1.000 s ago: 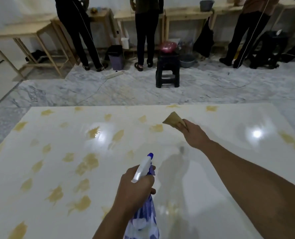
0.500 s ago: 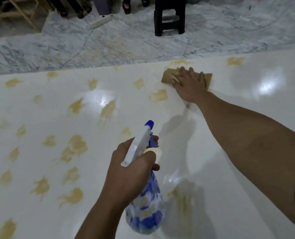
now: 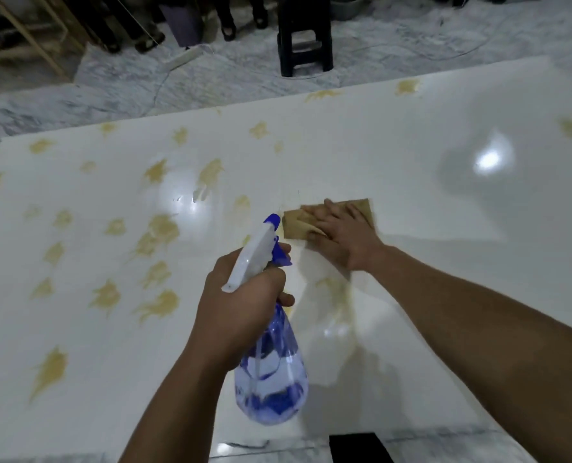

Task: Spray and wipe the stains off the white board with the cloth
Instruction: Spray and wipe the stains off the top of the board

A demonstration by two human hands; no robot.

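White board (image 3: 411, 155) is lying flat under both our hands, glossy and still covered in yellowish stains (image 3: 159, 228), mostly out to the left of our left hand (image 3: 241, 295). That left hand is wrapped tight around the neck of the spray bottle (image 3: 271, 372), finger by the blue trigger, nozzle aimed away from us. Our right hand (image 3: 341, 233) is spread flat, palm down, pressing the tan cloth (image 3: 298, 225) onto the board just past the nozzle. Behind the board's far edge there's a black stool (image 3: 304, 35) on the marble floor (image 3: 117, 85).
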